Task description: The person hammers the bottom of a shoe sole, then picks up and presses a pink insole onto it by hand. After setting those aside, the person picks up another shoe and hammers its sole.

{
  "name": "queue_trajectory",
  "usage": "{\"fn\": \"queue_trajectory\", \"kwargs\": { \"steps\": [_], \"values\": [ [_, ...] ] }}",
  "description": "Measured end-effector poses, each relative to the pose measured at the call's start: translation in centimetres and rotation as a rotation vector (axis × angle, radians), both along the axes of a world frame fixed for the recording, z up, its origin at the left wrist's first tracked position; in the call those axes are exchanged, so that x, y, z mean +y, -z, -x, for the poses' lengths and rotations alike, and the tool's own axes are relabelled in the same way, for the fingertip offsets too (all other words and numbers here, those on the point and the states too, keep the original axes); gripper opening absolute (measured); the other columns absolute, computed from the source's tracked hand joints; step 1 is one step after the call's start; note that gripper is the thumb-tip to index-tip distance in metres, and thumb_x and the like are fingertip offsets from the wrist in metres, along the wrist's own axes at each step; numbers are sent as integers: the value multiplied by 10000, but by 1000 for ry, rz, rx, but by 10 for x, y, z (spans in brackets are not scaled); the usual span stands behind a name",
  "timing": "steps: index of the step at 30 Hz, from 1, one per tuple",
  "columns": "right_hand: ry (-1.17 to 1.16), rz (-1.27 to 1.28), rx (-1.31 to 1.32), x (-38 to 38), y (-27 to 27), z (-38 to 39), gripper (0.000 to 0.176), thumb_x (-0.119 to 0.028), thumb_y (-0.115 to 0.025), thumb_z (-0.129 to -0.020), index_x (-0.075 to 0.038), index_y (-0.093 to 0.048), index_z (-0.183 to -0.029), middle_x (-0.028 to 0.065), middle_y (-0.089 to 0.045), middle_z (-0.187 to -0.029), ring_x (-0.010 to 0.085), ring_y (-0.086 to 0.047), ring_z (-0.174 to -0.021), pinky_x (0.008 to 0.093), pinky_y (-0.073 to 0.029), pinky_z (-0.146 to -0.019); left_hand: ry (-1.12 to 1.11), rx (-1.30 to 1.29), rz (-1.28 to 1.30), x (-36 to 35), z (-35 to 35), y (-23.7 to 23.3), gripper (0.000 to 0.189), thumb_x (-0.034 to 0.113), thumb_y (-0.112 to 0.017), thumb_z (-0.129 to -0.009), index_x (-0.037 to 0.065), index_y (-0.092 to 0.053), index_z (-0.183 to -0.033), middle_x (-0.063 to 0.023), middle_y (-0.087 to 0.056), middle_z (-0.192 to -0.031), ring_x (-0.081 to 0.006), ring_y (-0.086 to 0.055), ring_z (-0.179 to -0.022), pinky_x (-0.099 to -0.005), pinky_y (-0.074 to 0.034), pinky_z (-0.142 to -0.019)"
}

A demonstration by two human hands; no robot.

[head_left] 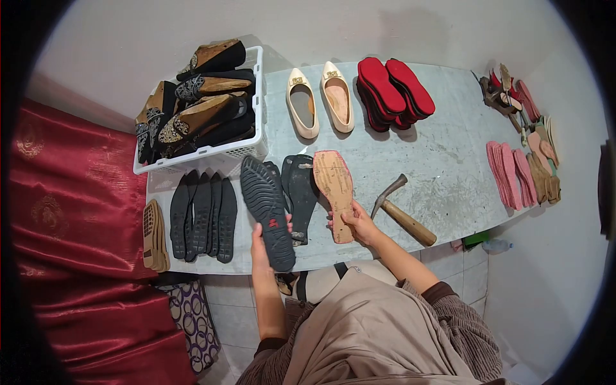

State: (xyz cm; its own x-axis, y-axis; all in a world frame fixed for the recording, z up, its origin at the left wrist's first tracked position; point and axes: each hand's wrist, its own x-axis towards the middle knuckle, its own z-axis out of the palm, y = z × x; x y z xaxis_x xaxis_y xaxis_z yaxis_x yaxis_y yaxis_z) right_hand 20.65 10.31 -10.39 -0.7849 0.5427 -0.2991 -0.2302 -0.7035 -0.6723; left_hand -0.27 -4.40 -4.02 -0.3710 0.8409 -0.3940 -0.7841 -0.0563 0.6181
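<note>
My left hand [262,239] grips a black rubber outsole [265,212] by its heel end, tread side up, lifted over the front of the grey table [423,154]. My right hand [357,222] holds a tan cardboard insole [333,192] by its lower end, just right of the outsole. Between them, black soles [301,189] lie flat on the table. A wooden-handled hammer [402,213] rests right beside my right hand.
A white basket [255,144] of embroidered black shoes stands at the back left. A row of black soles [202,215] and tan soles [154,236] lies front left. Cream flats [319,101], red insoles [393,90] and pink insoles [512,173] fill the back and right. Red cloth [77,212] hangs left.
</note>
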Motion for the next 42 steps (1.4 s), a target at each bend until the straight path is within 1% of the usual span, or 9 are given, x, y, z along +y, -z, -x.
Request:
{"fn": "queue_trajectory", "kwargs": {
  "steps": [6, 11, 14, 21, 23, 31, 37, 39, 42],
  "values": [
    [57, 23, 7, -3, 2, 0, 486, -91, -504, -907, -87, -291, -1345, 146, -550, -1141, 263, -611, -953, 398, -502, -820, 33, 208, 11, 46, -37, 2, 399, 194, -327, -977, 26, -320, -1339, -162, -500, -1235, -251, -559, -1050, -373, -464, -919],
    [168, 33, -55, -6, 4, 1, 481, -69, -477, -918, -83, -293, -1362, 118, -525, -1209, 223, -560, -1050, 351, -458, -897, 190, 179, -27, 70, -64, 12, 418, 219, -339, -989, 26, -304, -1358, -112, -462, -1288, -194, -461, -1179, -325, -375, -1004],
    [216, 47, -57, -6, 5, 1, 494, -66, -476, -918, -79, -285, -1373, 98, -505, -1251, 192, -518, -1110, 320, -424, -940, 225, 351, 18, 79, -75, 35, 433, 213, -362, -989, 45, -288, -1381, -79, -389, -1362, -167, -383, -1235, -282, -291, -1038],
    [197, 35, -34, -4, 8, -2, 512, -86, -465, -926, -82, -256, -1394, 82, -473, -1292, 176, -485, -1146, 312, -395, -965, 225, 514, 61, 78, -82, 56, 446, 200, -345, -993, 19, -268, -1393, -85, -378, -1368, -175, -362, -1241, -271, -275, -1033],
    [205, 49, -35, -4, 10, -2, 514, -86, -459, -928, -85, -250, -1397, 78, -463, -1303, 175, -475, -1157, 312, -386, -971, 251, 834, 193, 79, -83, 50, 440, 168, -338, -990, 15, -269, -1397, -99, -375, -1366, -178, -361, -1237, -259, -268, -1029],
    [211, 91, -51, -6, 2, -6, 498, -133, -420, -944, -93, -233, -1404, 59, -429, -1334, 168, -441, -1192, 314, -350, -999, 257, 831, 234, 81, -85, 63, 449, 139, -319, -987, 22, -237, -1412, -114, -313, -1414, -194, -319, -1275, -264, -249, -1040],
    [239, 103, -10, -5, -1, -4, 500, -314, -385, -967, -94, -248, -1395, 68, -422, -1331, 166, -425, -1201, 312, -326, -1018, 268, 762, 202, 82, -93, 65, 459, 149, -307, -989, 29, -206, -1421, -119, -286, -1430, -202, -293, -1295, -273, -235, -1051],
    [238, -5, 1, -6, 1, -2, 535, -393, -379, -962, -96, -261, -1391, 76, -431, -1318, 163, -426, -1192, 311, -345, -998, 273, 739, 192, 83, -96, 65, 463, 152, -303, -990, 31, -196, -1424, -121, -277, -1435, -204, -284, -1302, -275, -231, -1054],
    [218, 2, -60, -7, 6, -1, 534, -400, -388, -961, -86, -281, -1380, 81, -449, -1287, 161, -444, -1158, 309, -369, -968, 281, 705, 175, 84, -100, 66, 469, 157, -297, -992, 34, -180, -1429, -124, -264, -1443, -208, -271, -1312, -280, -224, -1060]
  ]
}}
